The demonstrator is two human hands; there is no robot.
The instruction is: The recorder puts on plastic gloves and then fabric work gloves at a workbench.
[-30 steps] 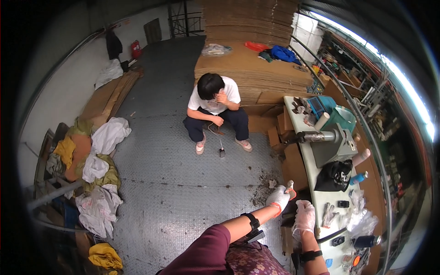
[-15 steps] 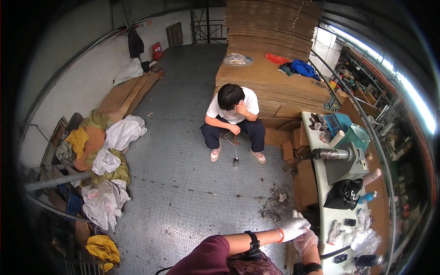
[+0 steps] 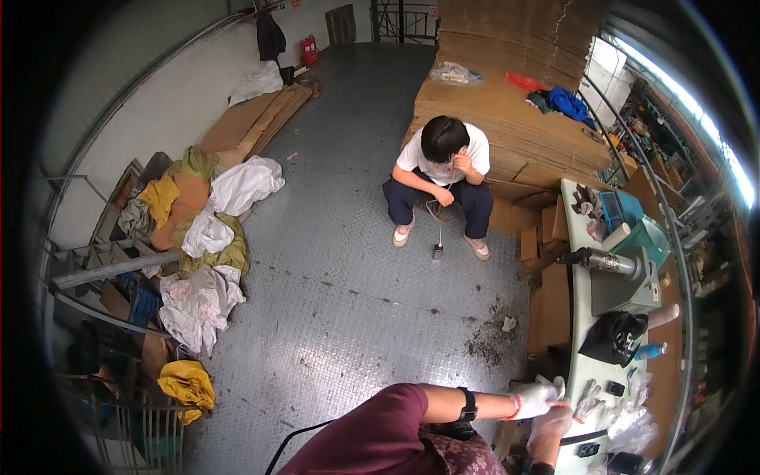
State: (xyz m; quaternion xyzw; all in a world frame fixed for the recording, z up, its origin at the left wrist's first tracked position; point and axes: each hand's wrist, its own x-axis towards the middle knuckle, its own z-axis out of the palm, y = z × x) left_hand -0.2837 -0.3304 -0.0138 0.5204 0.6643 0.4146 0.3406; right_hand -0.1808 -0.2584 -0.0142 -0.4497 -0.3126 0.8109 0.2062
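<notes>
My left hand (image 3: 532, 401), in a white knit glove with a reddish cuff, reaches right from a maroon sleeve. Its fingers appear closed on white fabric with a red edge (image 3: 559, 404), which looks like a second knit glove. My right hand (image 3: 550, 427), under a thin translucent glove, meets it from below, its fingertips at that red edge. How the right fingers are bent is hidden. Both hands are beside the near left edge of a white table (image 3: 564, 360). Loose gloves (image 3: 588, 400) and clear plastic bags (image 3: 632, 423) lie on the tabletop.
A person (image 3: 443, 174) sits ahead by stacked cardboard (image 3: 507, 119), a small dark device (image 3: 437, 252) hanging from a cord. The table carries a grey machine (image 3: 629, 285), a black bag (image 3: 613, 336) and a blue bottle (image 3: 651, 351). Sacks (image 3: 202, 301) lie left; a railing (image 3: 681, 317) runs right.
My view has shifted, so the room appears further left-down and right. My hands stay together and have moved right, closer to the table; a red edge now shows between them.
</notes>
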